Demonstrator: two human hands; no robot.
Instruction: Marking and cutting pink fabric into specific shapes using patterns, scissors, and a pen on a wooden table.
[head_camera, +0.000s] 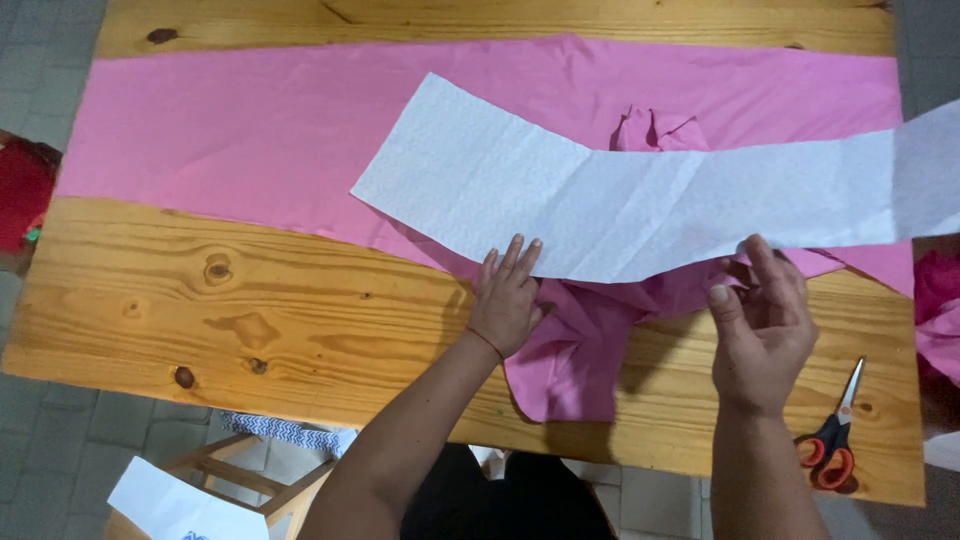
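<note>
1. Counter (300, 330): bare wood with knots. A red item (22, 195) lies just off its left edge; identity cannot be told.
2. Pink fabric (250, 140): spread across the counter's far half from the left edge to the right edge. A bunched fold rises right of centre, and a flap hangs towards the near edge between the two hands.
3. White paper (600, 195): a long creased strip lying on the fabric, running from centre-left to beyond the right edge.
4. Left hand (507, 300): open, palm down, fingers extended and together. Fingertips press the paper's near edge; the palm rests on the fabric near the counter's middle.
5. Right hand (765, 320): partly closed, thumb and fingers pinching the fabric just beneath the paper's near edge, towards the right side.
6. Scissors (835, 435): red handles, blades shut, lying at the near right corner, apart from both hands.
7. Below the near edge, left: a wooden stool (235, 475) carrying another white sheet (170, 505).
</note>
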